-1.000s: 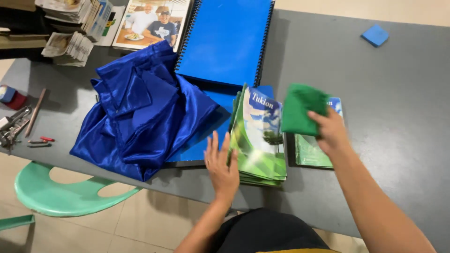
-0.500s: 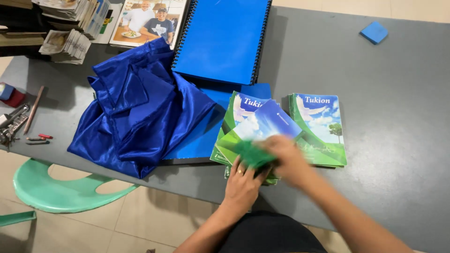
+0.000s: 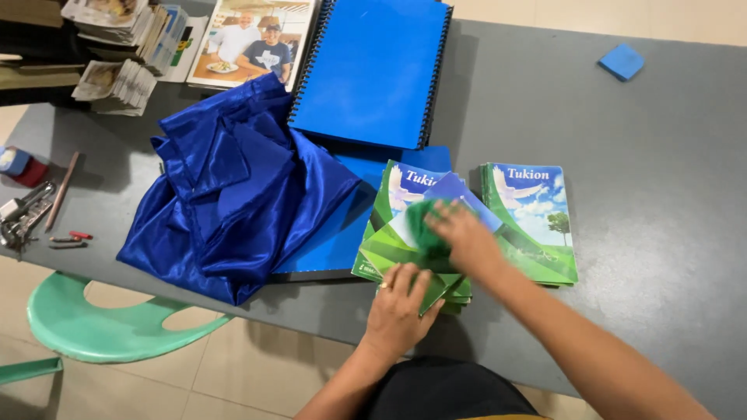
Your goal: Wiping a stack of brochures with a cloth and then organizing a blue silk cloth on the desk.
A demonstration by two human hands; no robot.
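My right hand (image 3: 461, 236) presses a crumpled green cloth (image 3: 424, 227) onto the top booklet of a stack of green and blue booklets (image 3: 397, 233) near the table's front edge. My left hand (image 3: 398, 302) lies flat on the near corner of that stack, fingers spread, a ring on one finger. A second stack of the same booklets (image 3: 535, 210) sits just to the right, partly crossed by my right forearm.
A heap of shiny blue satin fabric (image 3: 233, 187) lies left of the booklets. Blue spiral-bound books (image 3: 373, 66) and a photo print (image 3: 249, 35) sit behind. A blue sponge (image 3: 622, 61) is far right. Tools and pens (image 3: 31, 214) lie at the left edge; a green chair (image 3: 101, 323) is below.
My right hand brought the green cloth down from above the right stack onto the left stack and is rubbing it there. My left hand shifted onto the stack's near corner.
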